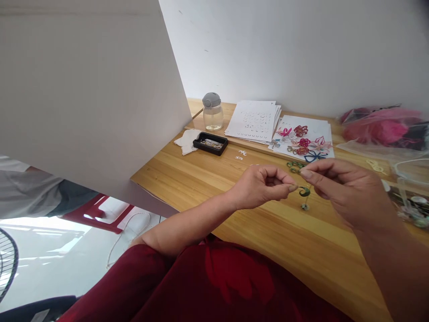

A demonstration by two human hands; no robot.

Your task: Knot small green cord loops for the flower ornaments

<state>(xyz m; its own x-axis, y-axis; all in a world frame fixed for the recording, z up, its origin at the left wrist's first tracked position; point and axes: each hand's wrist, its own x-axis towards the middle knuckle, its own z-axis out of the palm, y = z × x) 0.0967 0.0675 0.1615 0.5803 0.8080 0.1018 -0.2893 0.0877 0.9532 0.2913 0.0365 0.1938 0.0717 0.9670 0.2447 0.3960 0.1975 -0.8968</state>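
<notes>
Over the wooden table (187, 179), my left hand (263, 187) is closed in a pinch at the tip of a small green curled piece (304, 192). Close by on the right, my right hand (348, 190) also pinches thumb to forefinger; what lies between those fingertips is too small to make out. Below the curl a small pale bead-like ornament (304, 207) shows, with a thin line running up from it. Green looped pieces (294, 167) appear just behind my fingertips, partly covered by the right hand.
Behind stand a lidded bottle (213, 117), a black tray (210, 144) of small bits, a white cloth (187, 141) and paper sheets (251, 118). Colourful wire-like flowers (303, 143) lie on paper. A pink bundle (385, 127) sits right. A partition (83, 89) borders the left.
</notes>
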